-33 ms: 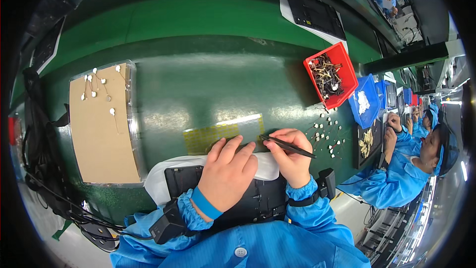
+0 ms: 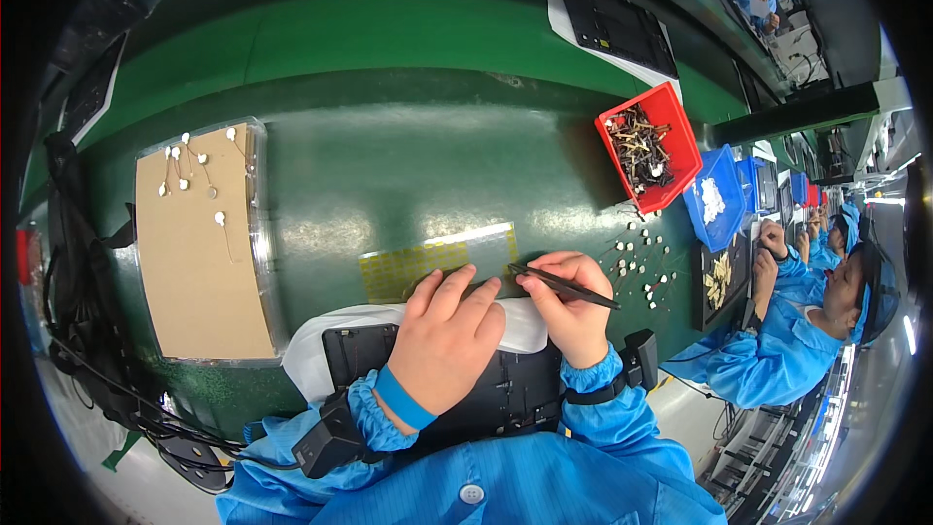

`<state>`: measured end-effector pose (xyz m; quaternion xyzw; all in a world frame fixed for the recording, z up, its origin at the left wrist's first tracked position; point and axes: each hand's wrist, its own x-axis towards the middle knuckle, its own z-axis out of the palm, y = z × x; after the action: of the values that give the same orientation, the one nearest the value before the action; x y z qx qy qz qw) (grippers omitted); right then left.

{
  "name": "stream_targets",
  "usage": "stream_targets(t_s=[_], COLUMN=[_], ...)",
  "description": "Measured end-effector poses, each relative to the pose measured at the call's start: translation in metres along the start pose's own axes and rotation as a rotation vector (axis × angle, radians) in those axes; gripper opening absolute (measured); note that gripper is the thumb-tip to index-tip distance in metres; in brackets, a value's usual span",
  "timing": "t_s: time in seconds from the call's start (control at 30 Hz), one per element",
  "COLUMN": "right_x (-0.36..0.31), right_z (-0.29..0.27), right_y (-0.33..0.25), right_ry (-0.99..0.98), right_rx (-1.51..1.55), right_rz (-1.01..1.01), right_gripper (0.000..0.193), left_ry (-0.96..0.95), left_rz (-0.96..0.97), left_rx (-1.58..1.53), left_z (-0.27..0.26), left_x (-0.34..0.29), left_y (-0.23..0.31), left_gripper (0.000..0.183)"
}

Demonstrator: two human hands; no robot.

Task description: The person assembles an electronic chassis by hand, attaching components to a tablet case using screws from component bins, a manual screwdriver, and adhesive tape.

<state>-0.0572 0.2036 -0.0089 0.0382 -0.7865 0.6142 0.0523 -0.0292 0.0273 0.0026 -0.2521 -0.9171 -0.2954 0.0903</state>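
A clear sheet with rows of small yellow stickers [image 2: 413, 262] lies on the green work table. My left hand [image 2: 452, 335] is flat, with spread fingers resting on the sheet's near edge. Black tweezers [image 2: 573, 290] are pinched in my right hand [image 2: 575, 316], their tips touching down at the right end of the sheet, where only a few yellow pieces show. Under my wrists is a black plastic device housing [image 2: 525, 394] on a white foam wrap [image 2: 309, 355], partly covered by my hands and sleeves.
Small white parts with thin wires [image 2: 649, 262] lie scattered on the right, below a red bin [image 2: 685, 151] of wired parts. Beside it stands a blue bin [image 2: 717, 219]. A cardboard-topped tray [image 2: 199, 272] is at left. A co-worker [image 2: 777, 331] sits at right.
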Motion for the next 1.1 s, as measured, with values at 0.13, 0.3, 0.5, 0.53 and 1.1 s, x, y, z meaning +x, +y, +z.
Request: stream_targets(t_s=[0.13,0.3,0.5,0.53,1.1], right_x=[0.000,-0.002,-0.010,-0.016,-0.046], right_z=[0.000,0.000,-0.015,-0.020,0.023], right_y=[-0.001,-0.005,-0.025,-0.028,-0.029], right_ry=[0.013,0.026,0.135,0.174,0.073], right_rx=[0.023,0.181,0.315,0.384,0.251], right_rz=[0.036,0.067,-0.047,-0.085,0.242], right_gripper=[0.014,0.014,0.016,0.017,0.018], left_ry=[0.003,0.014,0.084,0.085,0.168], left_rz=[-0.002,-0.003,0.014,0.017,-0.095], left_rx=[-0.003,-0.005,-0.072,-0.068,-0.159], left_z=[0.000,0.000,0.000,0.001,-0.012], left_x=[0.001,0.000,0.002,0.004,-0.008], left_y=[0.000,0.001,-0.003,-0.005,-0.019], left_gripper=[0.022,0.023,0.023,0.023,0.017])
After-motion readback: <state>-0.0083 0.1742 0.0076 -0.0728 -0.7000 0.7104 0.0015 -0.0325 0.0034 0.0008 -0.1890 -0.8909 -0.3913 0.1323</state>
